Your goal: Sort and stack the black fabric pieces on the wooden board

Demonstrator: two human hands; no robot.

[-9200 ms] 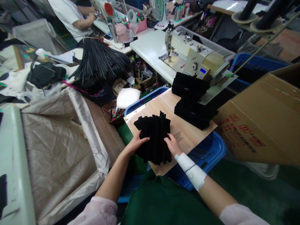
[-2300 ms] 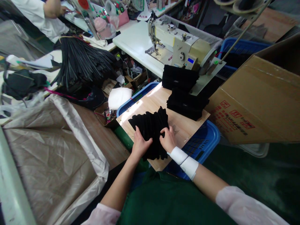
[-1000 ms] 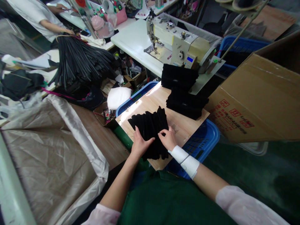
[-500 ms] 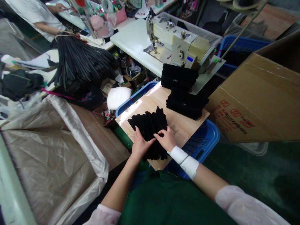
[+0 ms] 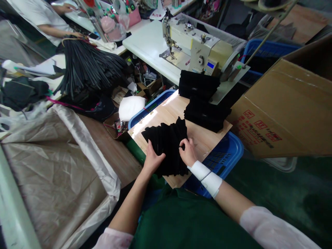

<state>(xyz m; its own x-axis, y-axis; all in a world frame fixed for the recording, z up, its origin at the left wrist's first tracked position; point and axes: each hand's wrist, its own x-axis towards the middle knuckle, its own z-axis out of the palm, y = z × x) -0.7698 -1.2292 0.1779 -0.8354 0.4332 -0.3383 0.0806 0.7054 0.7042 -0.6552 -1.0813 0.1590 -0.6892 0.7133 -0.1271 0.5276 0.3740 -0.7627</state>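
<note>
A row of overlapping black fabric pieces (image 5: 169,148) lies on a light wooden board (image 5: 198,140). My left hand (image 5: 152,159) grips the pile's left side, with the thumb over the top and the fingers along the outer edge. At the right side, my right hand (image 5: 188,152) has its thumb and index finger curled together in a pinch on the fabric edge; its other fingers are bent. A white wrap circles my right wrist. Two folded black fabric stacks, one farther back (image 5: 198,85) and one nearer (image 5: 206,114), rest at the board's far right.
Under the board is a blue plastic basket (image 5: 228,155). A sewing machine (image 5: 199,45) stands on a white table beyond it. To the right is a cardboard box (image 5: 282,110). Black strips (image 5: 88,65) hang in a bundle at left, near another person's arm (image 5: 55,31).
My right hand has moved right, away from my left thumb, to the pile's right edge. My left hand has shifted slightly left and down. The fabric pieces are spread a little wider.
</note>
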